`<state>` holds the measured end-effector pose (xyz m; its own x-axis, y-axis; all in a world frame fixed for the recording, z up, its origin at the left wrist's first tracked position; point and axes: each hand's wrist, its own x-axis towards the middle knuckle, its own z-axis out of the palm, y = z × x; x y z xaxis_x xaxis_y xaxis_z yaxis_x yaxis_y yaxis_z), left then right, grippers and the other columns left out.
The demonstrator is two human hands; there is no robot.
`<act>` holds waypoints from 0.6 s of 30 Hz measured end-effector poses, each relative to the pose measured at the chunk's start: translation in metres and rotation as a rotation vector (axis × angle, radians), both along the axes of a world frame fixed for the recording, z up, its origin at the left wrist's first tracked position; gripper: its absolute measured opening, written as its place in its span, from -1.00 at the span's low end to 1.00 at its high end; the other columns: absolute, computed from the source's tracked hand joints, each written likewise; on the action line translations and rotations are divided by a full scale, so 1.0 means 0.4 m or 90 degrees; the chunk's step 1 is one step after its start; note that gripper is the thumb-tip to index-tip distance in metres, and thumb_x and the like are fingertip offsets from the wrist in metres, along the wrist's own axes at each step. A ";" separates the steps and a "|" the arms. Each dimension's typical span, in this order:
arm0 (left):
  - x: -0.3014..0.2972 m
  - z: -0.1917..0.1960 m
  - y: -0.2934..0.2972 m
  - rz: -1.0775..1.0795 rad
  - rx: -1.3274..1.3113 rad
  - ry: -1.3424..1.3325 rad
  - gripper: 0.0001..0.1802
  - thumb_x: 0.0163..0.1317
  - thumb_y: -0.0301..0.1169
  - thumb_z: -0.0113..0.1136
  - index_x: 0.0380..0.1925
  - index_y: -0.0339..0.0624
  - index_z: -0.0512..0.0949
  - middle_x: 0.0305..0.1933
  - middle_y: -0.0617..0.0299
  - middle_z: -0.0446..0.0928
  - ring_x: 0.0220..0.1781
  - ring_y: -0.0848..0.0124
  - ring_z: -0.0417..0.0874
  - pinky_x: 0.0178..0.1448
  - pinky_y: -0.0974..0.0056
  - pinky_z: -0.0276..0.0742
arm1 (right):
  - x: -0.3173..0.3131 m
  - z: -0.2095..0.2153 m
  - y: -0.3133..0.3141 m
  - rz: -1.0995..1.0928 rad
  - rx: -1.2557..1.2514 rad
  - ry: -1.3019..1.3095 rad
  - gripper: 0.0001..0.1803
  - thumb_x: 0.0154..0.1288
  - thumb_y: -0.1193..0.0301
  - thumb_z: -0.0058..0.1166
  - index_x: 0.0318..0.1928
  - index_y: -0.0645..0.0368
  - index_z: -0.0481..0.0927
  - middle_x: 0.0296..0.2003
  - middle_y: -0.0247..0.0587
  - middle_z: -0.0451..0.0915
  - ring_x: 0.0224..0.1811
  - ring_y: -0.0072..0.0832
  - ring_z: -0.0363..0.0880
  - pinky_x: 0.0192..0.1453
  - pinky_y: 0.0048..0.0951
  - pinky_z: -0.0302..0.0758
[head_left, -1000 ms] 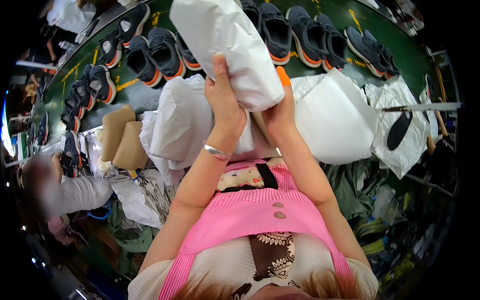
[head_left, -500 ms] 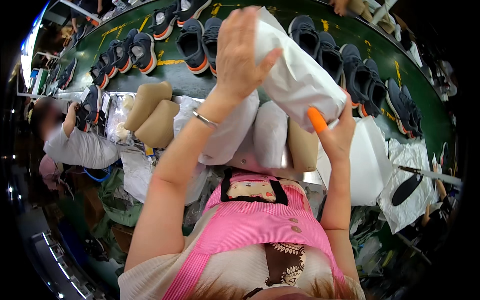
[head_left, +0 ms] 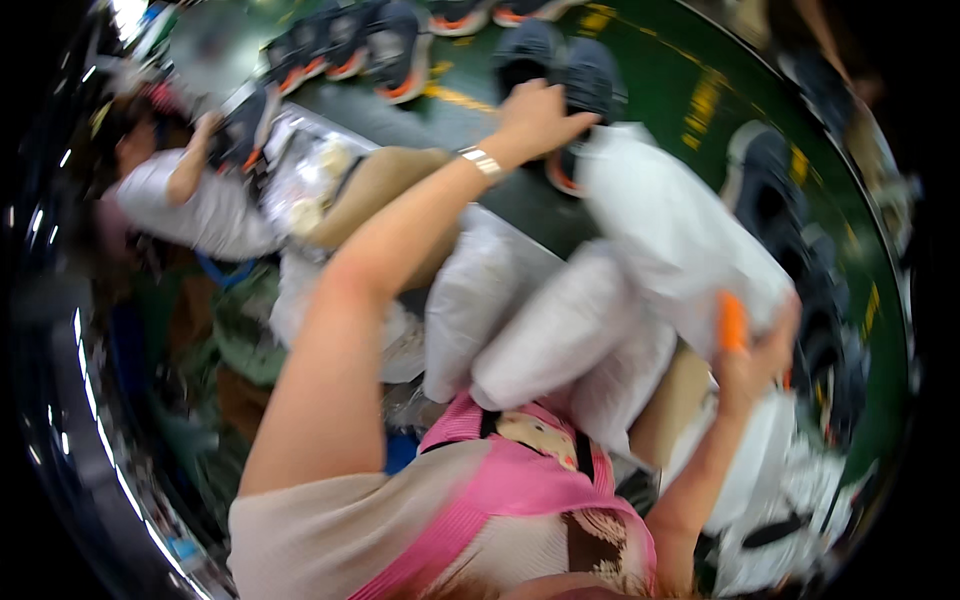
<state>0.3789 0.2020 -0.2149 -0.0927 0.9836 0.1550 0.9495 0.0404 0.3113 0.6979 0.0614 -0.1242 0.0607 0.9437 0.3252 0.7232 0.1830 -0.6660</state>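
Note:
My left hand (head_left: 545, 118) is stretched out at the backs of a pair of dark shoes (head_left: 585, 75) with orange on the soles. Its thumb stands apart from the fingers, which lie over the shoe's opening; blur hides how firmly they touch. In my right hand (head_left: 758, 355), low at one end, is a long rounded form wrapped in white (head_left: 670, 210). An orange cover (head_left: 733, 320) sits on my right thumb. Closer to my apron lie more white-wrapped forms (head_left: 565, 320), and a tan form (head_left: 675, 400) shows beside my right forearm.
More dark shoes stand along the green surface (head_left: 660, 85), at left (head_left: 398, 50) and right (head_left: 765, 195). A tan form (head_left: 375, 190) lies under my left forearm beside a clear-wrapped tray (head_left: 310, 180). At far left a person in a white top (head_left: 195, 205) handles a shoe.
My left hand has left the white-wrapped form and reached the pair of shoes. My right hand has carried the form right and lower. The whole view has swung round.

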 end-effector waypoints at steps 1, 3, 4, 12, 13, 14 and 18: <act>-0.039 -0.023 0.042 0.001 -0.038 -0.001 -0.21 -0.08 0.29 0.22 -0.34 -0.37 0.64 -0.21 -0.12 0.60 -0.13 0.03 0.63 -0.04 0.09 0.56 | 0.036 -0.031 0.011 -0.053 -0.008 0.003 -0.34 0.11 0.37 0.30 0.19 0.37 0.37 -0.01 -0.07 0.53 -0.06 -0.42 0.51 0.06 -0.45 0.43; -0.072 -0.120 0.093 0.026 -0.176 -0.036 -0.21 -0.12 0.22 0.27 -0.21 -0.39 0.58 -0.15 -0.10 0.61 -0.10 0.06 0.65 -0.03 0.12 0.57 | 0.095 -0.075 0.006 -0.132 -0.036 0.071 -0.35 0.17 0.32 0.25 0.21 0.37 0.35 0.03 -0.05 0.51 -0.01 -0.40 0.50 0.08 -0.44 0.43; -0.085 -0.174 0.104 0.046 -0.230 -0.053 -0.19 -0.14 0.19 0.29 -0.15 -0.39 0.55 -0.13 -0.09 0.61 -0.08 0.08 0.66 -0.02 0.14 0.57 | 0.103 -0.101 -0.002 -0.149 -0.050 0.102 -0.35 0.20 0.29 0.22 0.21 0.37 0.35 0.06 -0.05 0.50 0.01 -0.39 0.49 0.09 -0.44 0.43; 0.145 -0.254 0.156 -0.137 -0.317 -0.082 -0.38 -0.05 -0.08 0.23 -0.06 -0.34 0.57 -0.04 -0.07 0.60 0.03 0.12 0.63 0.07 0.17 0.54 | 0.083 -0.117 -0.011 -0.268 -0.127 0.118 -0.33 0.28 0.13 0.12 0.24 0.34 0.33 0.11 0.05 0.46 0.09 -0.24 0.49 0.12 -0.34 0.46; 0.199 -0.275 0.151 -0.169 -0.321 -0.102 -0.38 -0.05 -0.08 0.23 -0.06 -0.35 0.57 -0.03 -0.08 0.59 0.04 0.11 0.62 0.08 0.17 0.53 | 0.084 -0.114 -0.002 -0.270 -0.125 0.100 -0.31 0.27 0.11 0.13 0.24 0.34 0.33 0.11 0.05 0.46 0.08 -0.25 0.50 0.11 -0.34 0.47; 0.260 -0.298 0.152 -0.203 -0.325 -0.124 -0.37 -0.04 -0.08 0.23 -0.06 -0.36 0.56 -0.03 -0.10 0.58 0.05 0.11 0.61 0.09 0.17 0.52 | 0.084 -0.110 0.003 -0.277 -0.122 0.081 -0.30 0.26 0.10 0.15 0.24 0.34 0.34 0.12 0.05 0.46 0.07 -0.26 0.50 0.09 -0.34 0.48; 0.428 -0.314 0.141 -0.333 -0.329 -0.190 -0.42 -0.03 -0.10 0.22 -0.09 -0.35 0.57 -0.05 -0.14 0.58 0.03 0.08 0.60 0.10 0.15 0.51 | 0.160 -0.141 0.038 -0.280 -0.088 0.031 -0.34 0.23 0.18 0.19 0.20 0.36 0.36 0.07 0.00 0.49 0.04 -0.35 0.50 0.10 -0.40 0.44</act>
<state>0.5501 0.2586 -0.3406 0.4358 0.8515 -0.2915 0.7642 -0.1790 0.6196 0.7618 0.0766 -0.1807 0.4769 0.8594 0.1843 0.6791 -0.2271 -0.6981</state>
